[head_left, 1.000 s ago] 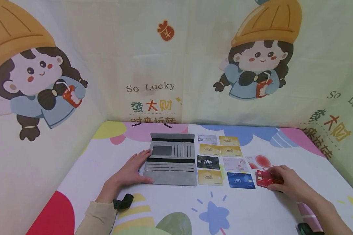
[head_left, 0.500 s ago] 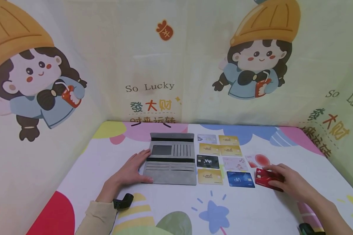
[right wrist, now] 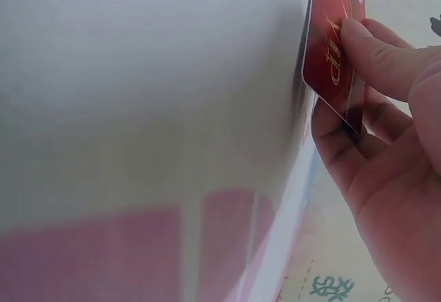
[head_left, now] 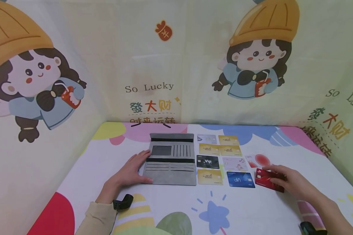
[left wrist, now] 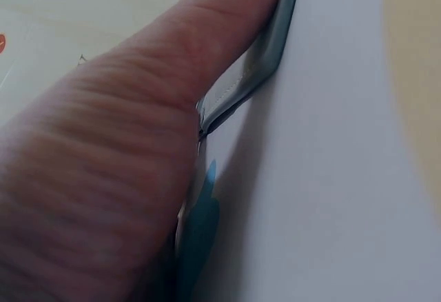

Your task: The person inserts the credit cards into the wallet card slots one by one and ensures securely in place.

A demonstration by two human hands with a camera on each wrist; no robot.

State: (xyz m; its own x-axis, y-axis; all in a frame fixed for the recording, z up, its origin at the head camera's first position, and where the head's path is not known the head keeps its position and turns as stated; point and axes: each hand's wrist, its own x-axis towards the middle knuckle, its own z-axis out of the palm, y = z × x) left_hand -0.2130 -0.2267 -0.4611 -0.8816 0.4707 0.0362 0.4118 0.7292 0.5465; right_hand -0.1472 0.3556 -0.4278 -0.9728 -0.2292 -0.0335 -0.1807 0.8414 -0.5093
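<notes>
At the right edge of the card rows, the right hand (head_left: 294, 182) pinches a red card (head_left: 266, 179), thumb on its face and fingers beneath, so the grip is closed on it and the card's edge is tilted off the desk (head_left: 253, 215). Just left of it lie a blue card (head_left: 240, 179), a gold card (head_left: 210, 176) and a black Vip card (head_left: 207, 161), with more cards in rows behind. Further left the grey wallet (head_left: 170, 159) lies spread open, its slots showing. The left hand (head_left: 129, 173) rests flat on the wallet's left edge, fingers straight, holding nothing. By my judgement the step in hand is picking up the red card; the next move would call for carrying it across to a wallet slot while the left hand steadies the wallet.
</notes>
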